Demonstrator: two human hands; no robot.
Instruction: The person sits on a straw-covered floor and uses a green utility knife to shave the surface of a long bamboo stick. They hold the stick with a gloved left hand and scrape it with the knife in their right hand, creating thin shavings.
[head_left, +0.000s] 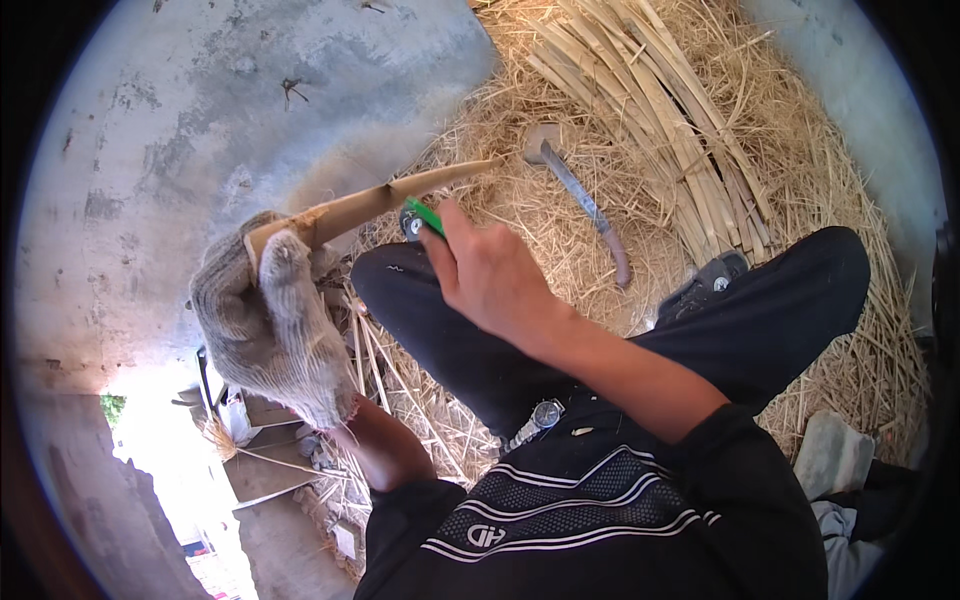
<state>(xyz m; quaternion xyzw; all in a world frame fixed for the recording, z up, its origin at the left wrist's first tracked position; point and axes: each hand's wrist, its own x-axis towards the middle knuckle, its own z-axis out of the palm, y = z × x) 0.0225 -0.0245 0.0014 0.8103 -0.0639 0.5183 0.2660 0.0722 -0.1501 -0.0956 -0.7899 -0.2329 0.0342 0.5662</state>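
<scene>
Bamboo strip (352, 212), flat and tapered, in ribbed, knit-gloved left hand (265, 320)

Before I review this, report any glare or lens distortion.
Head view: glare whites out the opening at lower left; same view, black fisheye border around the picture; same view, gloved left hand, bare right hand and pale strip clear of that glare.

Floor (585, 262) strewn thick with pale shavings (850, 370). On them: long strips (660, 100) in a loose pile; machete (585, 202) beside, tip at small block (543, 143); greyish slab (833, 455) near right edge.
</scene>
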